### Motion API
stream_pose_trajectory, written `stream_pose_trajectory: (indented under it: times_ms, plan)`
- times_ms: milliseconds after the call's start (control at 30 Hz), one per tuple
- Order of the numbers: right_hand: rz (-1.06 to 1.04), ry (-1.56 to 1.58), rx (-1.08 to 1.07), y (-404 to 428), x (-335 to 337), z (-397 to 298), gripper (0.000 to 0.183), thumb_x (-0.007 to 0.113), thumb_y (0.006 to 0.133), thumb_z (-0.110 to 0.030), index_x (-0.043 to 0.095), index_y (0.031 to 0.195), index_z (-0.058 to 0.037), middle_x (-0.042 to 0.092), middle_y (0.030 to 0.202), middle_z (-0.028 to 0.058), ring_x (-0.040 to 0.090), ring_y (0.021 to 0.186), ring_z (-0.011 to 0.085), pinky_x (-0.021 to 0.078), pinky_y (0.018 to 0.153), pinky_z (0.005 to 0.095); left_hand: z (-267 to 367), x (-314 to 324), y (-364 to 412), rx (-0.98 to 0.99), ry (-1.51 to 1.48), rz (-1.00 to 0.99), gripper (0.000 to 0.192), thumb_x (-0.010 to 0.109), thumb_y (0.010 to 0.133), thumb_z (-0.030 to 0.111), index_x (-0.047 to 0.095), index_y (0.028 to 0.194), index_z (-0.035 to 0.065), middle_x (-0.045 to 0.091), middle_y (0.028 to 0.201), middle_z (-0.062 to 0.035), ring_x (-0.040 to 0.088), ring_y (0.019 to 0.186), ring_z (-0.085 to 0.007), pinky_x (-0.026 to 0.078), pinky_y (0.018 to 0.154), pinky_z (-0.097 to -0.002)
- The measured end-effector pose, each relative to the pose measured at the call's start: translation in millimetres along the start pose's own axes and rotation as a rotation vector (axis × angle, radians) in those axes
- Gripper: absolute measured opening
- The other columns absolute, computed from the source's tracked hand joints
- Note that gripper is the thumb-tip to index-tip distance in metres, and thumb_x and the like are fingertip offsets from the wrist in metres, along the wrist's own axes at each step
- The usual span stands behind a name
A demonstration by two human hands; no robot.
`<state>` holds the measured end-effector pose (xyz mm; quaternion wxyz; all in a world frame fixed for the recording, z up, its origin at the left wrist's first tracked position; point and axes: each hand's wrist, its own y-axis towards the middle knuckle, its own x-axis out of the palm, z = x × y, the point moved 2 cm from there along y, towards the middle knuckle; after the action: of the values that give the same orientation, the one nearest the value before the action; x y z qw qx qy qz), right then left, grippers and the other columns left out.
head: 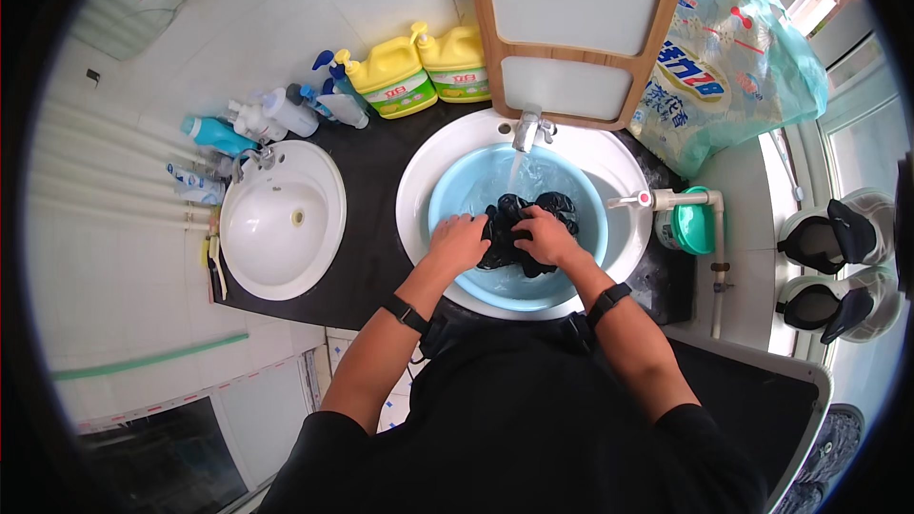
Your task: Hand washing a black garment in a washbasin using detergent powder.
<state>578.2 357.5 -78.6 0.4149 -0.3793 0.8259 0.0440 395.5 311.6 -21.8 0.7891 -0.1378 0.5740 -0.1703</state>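
A light blue plastic basin [457, 175] stands in the large white washbasin [414, 207]. Water runs into it from a chrome faucet [527, 130]. Wet black cloth [510, 228] lies bunched in the water near the basin's middle. My left hand [460, 241] is at the cloth's left edge, over the basin rim, its fingertips touching the fabric. At the cloth's right part, my right hand [546, 235] has bent fingers on the fabric, the thumb towards the middle. Whether either hand grips a fold cannot be told, as the fingertips are partly hidden.
A smaller white sink [275, 253] is at left. Yellow detergent jugs [396, 78] and several bottles line the wall. A wood-framed panel [564, 50] rises behind the faucet. At right are a detergent bag [742, 78], a plastic pipe tap [664, 200], a green-lidded tub [694, 228] and shoes [814, 239].
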Motion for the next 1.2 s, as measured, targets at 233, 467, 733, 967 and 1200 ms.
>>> stream_pose_trajectory:
  times_ms: [233, 467, 733, 967, 1200]
  plan:
    - [-0.139, -0.099, 0.426, 20, -5, -27, 0.071, 0.069, 0.074, -0.046, 0.044, 0.132, -0.0158, 0.039, 0.133, 0.0176, 0.035, 0.125, 0.0358, 0.0316, 0.099, 0.0561, -26, -4, -25, 0.002, -0.157, 0.556, 0.069, 0.063, 0.077, 0.009, 0.031, 0.138, 0.0041, 0.037, 0.135, -0.0261, 0.032, 0.129, -0.0405, 0.030, 0.105, -0.0412]
    - [-0.151, -0.200, 0.485, 24, 23, -40, 0.092, 0.074, 0.063, -0.056, 0.034, 0.138, -0.0238, 0.005, 0.151, 0.0131, 0.010, 0.137, 0.0358, 0.0156, 0.094, 0.0765, -50, 20, -16, -0.241, -0.737, 0.405, 0.078, 0.058, 0.078, 0.002, 0.014, 0.143, 0.0018, 0.032, 0.140, -0.0258, 0.033, 0.129, -0.0386, 0.032, 0.104, -0.0410]
    - [-0.263, -0.161, 0.406, 51, 24, -10, 0.095, 0.071, 0.065, -0.059, 0.030, 0.140, -0.0186, 0.023, 0.146, 0.0211, 0.023, 0.134, 0.0383, 0.0280, 0.099, 0.0662, -33, 12, -21, -0.387, -0.787, 0.406, 0.074, 0.054, 0.082, 0.004, 0.015, 0.145, 0.0097, 0.046, 0.129, -0.0276, 0.050, 0.115, -0.0400, 0.041, 0.095, -0.0414]
    - [-0.215, -0.158, 0.301, 71, 24, -3, 0.070, 0.062, 0.077, -0.054, 0.045, 0.132, -0.0144, 0.047, 0.131, 0.0190, 0.041, 0.124, 0.0367, 0.0386, 0.099, 0.0468, -35, 19, -24, -0.437, -0.758, 0.430, 0.072, 0.053, 0.083, 0.005, 0.016, 0.145, 0.0135, 0.053, 0.119, -0.0283, 0.053, 0.109, -0.0425, 0.042, 0.092, -0.0432]
    - [-0.199, -0.102, 0.366, 69, 14, 0, 0.061, 0.061, 0.078, -0.051, 0.053, 0.124, -0.0123, 0.057, 0.119, 0.0176, 0.054, 0.112, 0.0332, 0.0442, 0.093, 0.0441, -45, 42, -20, -0.482, -1.246, 0.530, 0.057, 0.051, 0.073, -0.003, 0.039, 0.129, -0.0004, 0.057, 0.111, -0.0151, 0.057, 0.100, -0.0241, 0.043, 0.087, -0.0323]
